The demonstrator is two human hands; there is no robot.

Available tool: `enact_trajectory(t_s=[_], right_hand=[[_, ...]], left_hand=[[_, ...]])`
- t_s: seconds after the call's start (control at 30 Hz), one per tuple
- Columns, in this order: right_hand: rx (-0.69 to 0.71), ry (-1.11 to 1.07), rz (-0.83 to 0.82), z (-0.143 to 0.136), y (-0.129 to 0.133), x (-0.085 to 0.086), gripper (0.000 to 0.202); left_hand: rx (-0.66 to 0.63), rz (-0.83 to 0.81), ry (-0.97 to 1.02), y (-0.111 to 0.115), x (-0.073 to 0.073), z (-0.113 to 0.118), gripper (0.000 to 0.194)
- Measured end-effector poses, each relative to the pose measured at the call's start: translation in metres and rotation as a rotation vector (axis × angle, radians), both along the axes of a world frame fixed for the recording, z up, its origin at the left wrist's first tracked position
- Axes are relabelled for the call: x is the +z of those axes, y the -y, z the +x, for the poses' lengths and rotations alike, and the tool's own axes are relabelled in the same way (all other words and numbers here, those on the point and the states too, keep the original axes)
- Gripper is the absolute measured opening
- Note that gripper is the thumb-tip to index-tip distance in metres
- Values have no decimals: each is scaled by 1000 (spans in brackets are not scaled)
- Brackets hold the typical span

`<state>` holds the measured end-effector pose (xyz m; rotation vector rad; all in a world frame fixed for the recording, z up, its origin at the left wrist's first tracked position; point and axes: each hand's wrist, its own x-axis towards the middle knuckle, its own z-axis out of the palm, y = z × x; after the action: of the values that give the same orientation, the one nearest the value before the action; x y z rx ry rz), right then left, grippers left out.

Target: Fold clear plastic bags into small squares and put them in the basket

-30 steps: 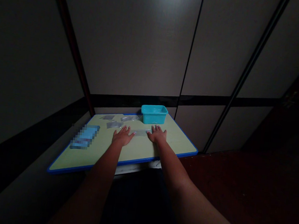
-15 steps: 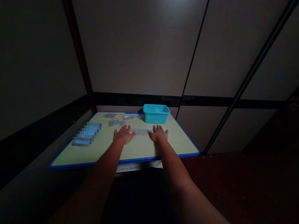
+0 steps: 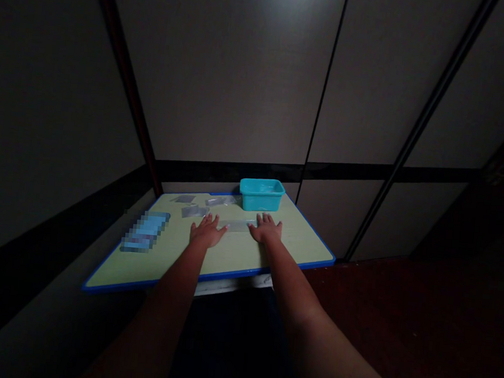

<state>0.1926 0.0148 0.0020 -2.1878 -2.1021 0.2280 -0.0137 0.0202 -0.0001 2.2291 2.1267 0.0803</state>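
Observation:
My left hand [image 3: 206,231] lies palm down with its fingers spread, at the left end of a clear plastic bag [image 3: 237,226] on the table. Across from it, my right hand [image 3: 266,230] rests flat and spread at the bag's other end. The bag stretches between the two hands, and its ends are partly hidden by them. Just past the right hand stands a turquoise plastic basket [image 3: 261,201]. Beyond the left hand are more clear plastic pieces: one close to its fingertips [image 3: 194,211], one at the back [image 3: 221,201] and one at the back left [image 3: 184,199].
The pale yellow table [image 3: 223,263] has a blue rim. A blurred-out blue rectangular object [image 3: 146,232] lies at its left side. Panelled cabinet doors [image 3: 226,75] rise right behind the table, and a dark red floor [image 3: 383,306] shows at the right.
Both hands stay spread flat in the same places on the table. The whole view has shifted slightly, with the table a little lower in the picture.

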Motion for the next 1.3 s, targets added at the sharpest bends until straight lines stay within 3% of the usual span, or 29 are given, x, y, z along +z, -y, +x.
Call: enact_trajectory(t_s=[0.8, 1.3], right_hand=[[4, 38, 43, 0, 3, 1, 68], [56, 31, -13, 3, 5, 4, 64]], left_hand=[[-4, -5, 13, -1, -1, 0, 77], [44, -21, 3, 11, 0, 0, 83]])
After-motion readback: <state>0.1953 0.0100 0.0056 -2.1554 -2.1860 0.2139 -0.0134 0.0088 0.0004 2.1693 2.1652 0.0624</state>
